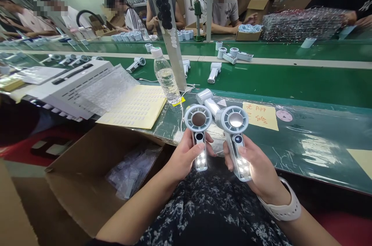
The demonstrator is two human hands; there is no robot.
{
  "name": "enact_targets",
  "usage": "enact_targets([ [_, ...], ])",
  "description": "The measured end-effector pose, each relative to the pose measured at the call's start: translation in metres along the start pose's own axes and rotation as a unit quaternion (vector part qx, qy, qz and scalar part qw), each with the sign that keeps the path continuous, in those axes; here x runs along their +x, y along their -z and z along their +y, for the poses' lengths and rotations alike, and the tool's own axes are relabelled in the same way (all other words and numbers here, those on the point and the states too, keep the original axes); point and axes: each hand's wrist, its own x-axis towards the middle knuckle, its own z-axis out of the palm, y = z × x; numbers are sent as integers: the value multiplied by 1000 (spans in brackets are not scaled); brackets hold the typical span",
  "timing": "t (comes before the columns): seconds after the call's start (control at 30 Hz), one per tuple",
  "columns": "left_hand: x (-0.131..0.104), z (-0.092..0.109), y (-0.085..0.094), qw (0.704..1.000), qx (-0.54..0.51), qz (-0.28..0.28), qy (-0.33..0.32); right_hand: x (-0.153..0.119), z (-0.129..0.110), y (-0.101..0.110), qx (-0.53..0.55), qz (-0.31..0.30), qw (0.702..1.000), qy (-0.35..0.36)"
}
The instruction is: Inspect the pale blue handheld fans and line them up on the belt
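A glossy green workbench (pixel 308 141) runs in front of the person, with a long green conveyor (pixel 276 79) beyond it. Above the bench's near edge, the left hand (pixel 181 157) grasps a dark-hubbed handheld fan (pixel 198 119) by its handle, thumb on the front below the round panel; the right hand (pixel 260 162) grips a bright-hubbed handheld fan (pixel 235 119) the same way. Both are upright, heads uppermost, close together but apart. That narrow gap is the likeliest trouble: a small inward turn of either wrist could knock the ringed heads together and scuff them. The thumbs lie near the round panels, so a slip upward might press one unintentionally. Just beyond the grip a third fan (pixel 211 105) lies on the bench, where a forward push could nudge it. A white cable (pixel 182 112) trails close beside the left-hand fan head and might snag it; past that, a water bottle (pixel 167 79) could tip if bumped. Should the left hand loosen, its smooth handle could slide down toward the open cardboard box (pixel 75 184) below and left.
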Motion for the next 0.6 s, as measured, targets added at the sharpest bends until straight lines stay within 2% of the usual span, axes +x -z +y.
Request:
enact_targets([
  [0.1,-1,-1,3,999,-5,25,27,1,0,-2,-1,-6,1000,0],
  [0.2,0,-4,3,995,-67,26,68,2,2,-6,0,-18,1000,-3],
  [0.3,2,-6,-1,980,-179,-11,83,4,6,-13,14,-52,999,-6],
  [0.43,-2,-13,-4,942,-311,-73,101,6,14,-21,13,-104,994,-22],
  [0.6,-9,-26,9,935,-341,-63,77,11,26,-25,-5,-136,990,-46],
])
